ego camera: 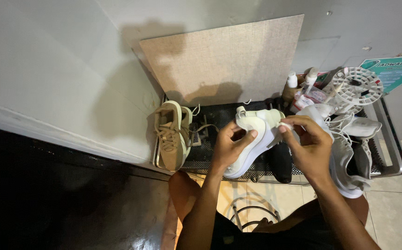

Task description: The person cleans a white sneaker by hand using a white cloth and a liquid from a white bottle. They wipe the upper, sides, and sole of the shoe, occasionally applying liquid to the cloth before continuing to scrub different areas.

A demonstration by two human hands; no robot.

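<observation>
Head view, looking down over the person's knees at a low wire rack (pixel 391 162) standing against a pale wall. The left hand (pixel 228 146) is cupping a white shoe (pixel 256 139) from the side, thumb lying across the upper and fingers (pixel 249 135) curling around the thick sole, so the shoe is being held up off the rack and tilted, heel end towards the wall. The right hand (pixel 310 146) is coming in from the other side; its fingers are pinching narrowly at a small white part near the shoe's opening, perhaps a lace end or tab, though which it is cannot be told. Holding with one hand appears to be freeing the other for fine work.

A tan shoe (pixel 170 134) is lying on the rack's left end, laces loose, well apart from the hands. A dark shoe (pixel 280 162) is lying just below the white one, and grey-white shoes (pixel 349 153) are crowding the right end. Small bottles (pixel 298 90) and a round white perforated disc (pixel 357 85) are standing at the back right corner. A woven beige board (pixel 224 60) is leaning on the wall behind the rack, seemingly shielding it.
</observation>
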